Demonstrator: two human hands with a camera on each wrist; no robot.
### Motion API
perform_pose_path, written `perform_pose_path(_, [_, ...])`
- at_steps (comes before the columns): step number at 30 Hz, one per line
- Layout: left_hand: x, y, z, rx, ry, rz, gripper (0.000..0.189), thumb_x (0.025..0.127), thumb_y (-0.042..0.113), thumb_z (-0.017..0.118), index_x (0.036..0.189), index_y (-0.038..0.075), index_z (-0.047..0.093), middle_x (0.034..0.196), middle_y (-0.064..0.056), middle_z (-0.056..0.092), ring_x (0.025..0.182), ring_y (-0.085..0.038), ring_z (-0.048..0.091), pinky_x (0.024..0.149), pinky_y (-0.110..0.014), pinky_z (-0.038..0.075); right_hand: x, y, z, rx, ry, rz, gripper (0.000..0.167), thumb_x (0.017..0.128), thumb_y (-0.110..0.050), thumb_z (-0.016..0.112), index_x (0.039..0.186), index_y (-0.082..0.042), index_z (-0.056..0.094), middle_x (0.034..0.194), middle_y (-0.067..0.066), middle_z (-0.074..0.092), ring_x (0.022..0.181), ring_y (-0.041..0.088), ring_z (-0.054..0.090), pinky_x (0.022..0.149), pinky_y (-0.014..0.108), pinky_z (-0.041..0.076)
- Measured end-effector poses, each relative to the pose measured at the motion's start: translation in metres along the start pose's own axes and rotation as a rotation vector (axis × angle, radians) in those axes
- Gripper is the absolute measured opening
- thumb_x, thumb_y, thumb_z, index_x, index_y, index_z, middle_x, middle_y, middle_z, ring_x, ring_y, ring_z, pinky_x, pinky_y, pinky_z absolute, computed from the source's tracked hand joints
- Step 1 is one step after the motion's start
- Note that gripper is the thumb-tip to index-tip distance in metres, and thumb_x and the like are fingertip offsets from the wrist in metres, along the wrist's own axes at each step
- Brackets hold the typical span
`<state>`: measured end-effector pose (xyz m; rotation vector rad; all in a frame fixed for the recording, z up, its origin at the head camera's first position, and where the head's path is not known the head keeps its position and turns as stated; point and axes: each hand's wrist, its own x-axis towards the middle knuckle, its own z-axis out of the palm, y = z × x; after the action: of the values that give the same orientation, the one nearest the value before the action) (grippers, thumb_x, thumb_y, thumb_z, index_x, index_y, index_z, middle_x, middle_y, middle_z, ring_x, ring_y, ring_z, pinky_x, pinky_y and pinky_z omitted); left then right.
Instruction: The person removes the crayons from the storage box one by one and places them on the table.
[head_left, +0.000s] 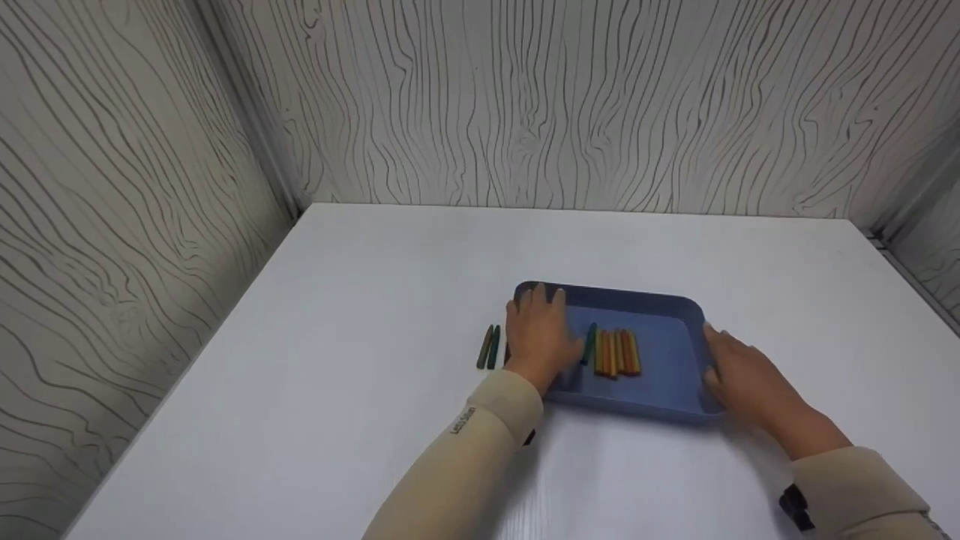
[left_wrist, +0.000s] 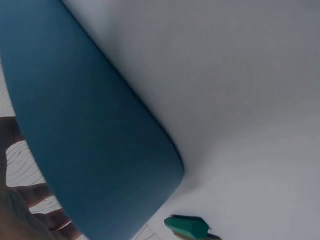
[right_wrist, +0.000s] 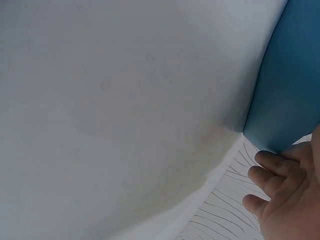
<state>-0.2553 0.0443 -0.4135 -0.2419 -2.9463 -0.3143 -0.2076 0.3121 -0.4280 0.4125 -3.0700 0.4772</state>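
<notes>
A blue rectangular tray [head_left: 664,352] is on the white table, with several yellow and orange crayons [head_left: 617,352] side by side inside and a green crayon [head_left: 589,343] to their left. My left hand [head_left: 541,334] reaches over the tray's left side, fingers spread towards its far left corner and thumb inside. It covers part of the tray. My right hand [head_left: 754,379] touches the tray's right rim; loosely bent fingers [right_wrist: 272,180] show beside the outer wall. Two green crayons [head_left: 489,347] rest on the table left of the tray; a faceted green end [left_wrist: 187,226] shows in the left wrist view.
The white table [head_left: 360,300] extends around the tray. Wood-grain patterned panels [head_left: 525,105] stand behind it and along both sides.
</notes>
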Motion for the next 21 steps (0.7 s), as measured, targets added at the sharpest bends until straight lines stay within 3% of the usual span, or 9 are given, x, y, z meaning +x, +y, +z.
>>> perform_pose_path(13, [-0.001,0.013,0.013,0.016,-0.055,0.017,0.065,0.081,0.045,0.072,0.138,0.021,0.052,0.132,-0.003,0.053,0.124,-0.021,0.047,0.105,-0.043,0.031,-0.001,0.0,0.0,0.009,-0.011,0.016,0.06,0.093,-0.008,0.044,0.142,0.017,0.019,0.139,0.04,0.029,0.129,0.053,0.026,0.103,0.061,0.02])
perform_pose_path(21, [-0.003,0.015,0.018,-0.022,-0.062,0.036,0.049,0.08,0.042,0.073,0.122,0.018,0.066,0.112,-0.002,0.063,0.104,-0.018,0.057,0.09,-0.036,0.043,0.0,0.004,0.002,0.004,-0.007,-0.003,0.06,0.093,-0.008,0.045,0.142,0.017,0.02,0.14,0.039,0.029,0.129,0.053,0.026,0.103,0.061,0.021])
